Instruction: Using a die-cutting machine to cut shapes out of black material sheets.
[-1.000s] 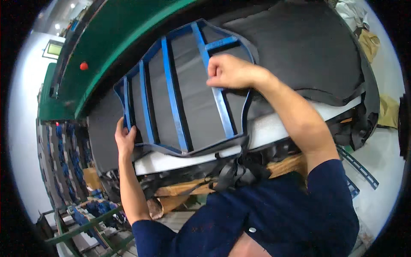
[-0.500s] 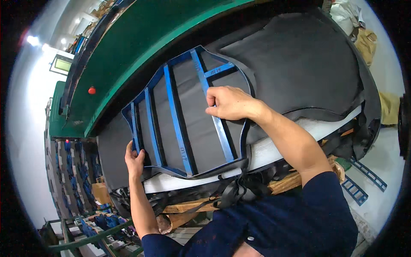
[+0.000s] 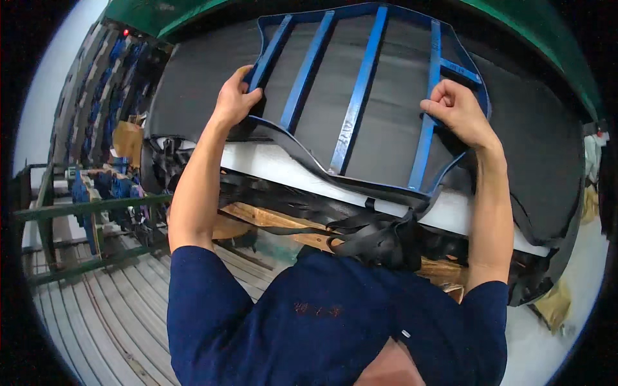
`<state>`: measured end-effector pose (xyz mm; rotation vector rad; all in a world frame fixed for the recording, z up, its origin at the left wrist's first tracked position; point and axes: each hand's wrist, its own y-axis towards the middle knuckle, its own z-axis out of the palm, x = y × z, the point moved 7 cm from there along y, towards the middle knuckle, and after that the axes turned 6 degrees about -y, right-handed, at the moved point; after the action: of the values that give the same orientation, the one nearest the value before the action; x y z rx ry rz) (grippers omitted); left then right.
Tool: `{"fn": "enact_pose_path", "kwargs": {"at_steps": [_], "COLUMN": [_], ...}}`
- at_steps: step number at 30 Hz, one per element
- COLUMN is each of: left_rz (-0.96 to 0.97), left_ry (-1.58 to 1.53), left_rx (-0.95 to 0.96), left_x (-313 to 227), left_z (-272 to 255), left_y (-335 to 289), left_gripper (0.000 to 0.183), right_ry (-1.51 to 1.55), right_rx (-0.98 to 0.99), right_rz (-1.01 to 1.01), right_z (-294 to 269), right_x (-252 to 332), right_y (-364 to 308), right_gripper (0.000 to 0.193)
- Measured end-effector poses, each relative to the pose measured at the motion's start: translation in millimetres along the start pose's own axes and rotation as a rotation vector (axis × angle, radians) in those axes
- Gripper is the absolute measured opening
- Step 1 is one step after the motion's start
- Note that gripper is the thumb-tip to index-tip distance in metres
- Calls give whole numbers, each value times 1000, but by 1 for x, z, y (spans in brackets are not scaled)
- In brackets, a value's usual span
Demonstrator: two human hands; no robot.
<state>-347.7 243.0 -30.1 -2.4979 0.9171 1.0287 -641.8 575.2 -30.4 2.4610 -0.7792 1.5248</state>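
Note:
A large blue metal cutting die [image 3: 357,96] lies on dark grey sheet material [image 3: 322,103]. Its curved outer band is spanned by several flat crossbars, with a short bar joining the rightmost one to the rim. My left hand [image 3: 237,98] is closed on the die's left end, its thumb by the leftmost bar and its fingers partly hidden behind the rim. With fingers curled, my right hand [image 3: 458,110] grips the rightmost long crossbar just below the short bar. Under the sheet's near edge shows a white slab [image 3: 283,164].
A green machine body [image 3: 145,16] stands behind the sheet. Black strips [image 3: 380,241] hang in a tangle along the near edge, above a wooden beam [image 3: 302,235]. Left are a green rail [image 3: 96,207], a brown carton [image 3: 129,138] and racks of stacked pieces [image 3: 96,83].
The view has turned, so the die and machine sit higher in the picture and more floor shows at left. Both hands keep their hold on the die.

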Motion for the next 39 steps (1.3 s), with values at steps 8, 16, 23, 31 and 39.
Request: {"fn": "enact_pose_path", "kwargs": {"at_steps": [8, 16, 23, 31, 39], "left_rz": [-6, -21, 12, -3, 18], "left_ry": [14, 36, 5, -11, 81], "left_rx": [7, 6, 34, 11, -6], "left_x": [-3, -7, -6, 1, -15], "left_z": [-2, -2, -2, -2, -4], "left_y": [-7, -9, -10, -11, -17], "left_gripper": [64, 66, 66, 67, 63], "right_ry": [-13, -30, -34, 0, -13], "right_rx": [9, 20, -4, 24, 11], "right_rz": [-4, 34, -8, -12, -11], "right_z": [3, 1, -1, 2, -2], "right_x": [-1, 1, 3, 2, 1], "right_y": [0, -3, -3, -1, -5], "right_gripper": [18, 19, 19, 20, 20]}}
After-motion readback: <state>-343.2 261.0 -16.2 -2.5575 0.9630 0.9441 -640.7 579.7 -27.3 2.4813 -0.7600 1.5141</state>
